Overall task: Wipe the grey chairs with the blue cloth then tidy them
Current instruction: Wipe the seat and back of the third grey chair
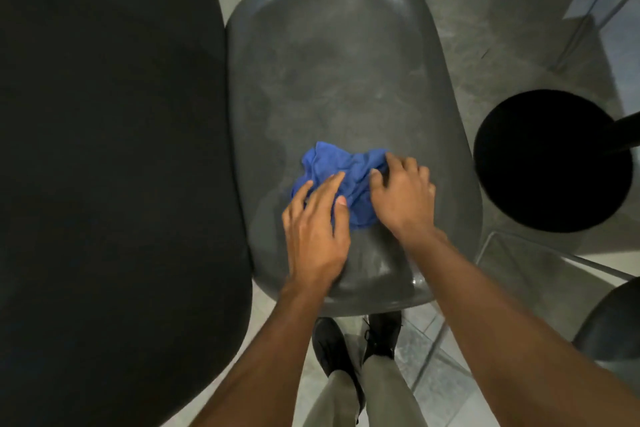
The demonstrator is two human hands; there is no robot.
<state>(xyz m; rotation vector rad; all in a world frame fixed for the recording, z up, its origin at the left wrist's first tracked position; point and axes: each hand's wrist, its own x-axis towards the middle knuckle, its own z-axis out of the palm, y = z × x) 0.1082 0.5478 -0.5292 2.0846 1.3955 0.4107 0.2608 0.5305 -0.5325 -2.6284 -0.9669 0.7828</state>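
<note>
**Both hands on the cloth, grey seat under the wipe**

From the head camera, looking straight down: the blue cloth (341, 180) is lying bunched on the near half of the grey chair (332, 55) seat, and both hands are working on it. The left hand (313, 229) is resting over the cloth's near-left edge, fingers fairly straight and spread, so that grip is apart, pressing rather than pinching. The right hand (401, 198) is bearing down on the cloth's right side with its fingers bent over the folds; whether that grip is actually clamping fabric I cannot tell, since the fingertips are sinking into the bunch.

The cloth is looking soft, light and limp, crumpling freely, so it is likely going to slide easily on that smooth moulded seat. My call: flat palm pressure on top of the bunch is the hold to use, gathering a fold if it starts to slip away.

A dark tabletop (104, 149) is filling the left, a round black stool (550, 159) sitting right, and the person's shoes (356, 343) are just near the seat edge.
</note>
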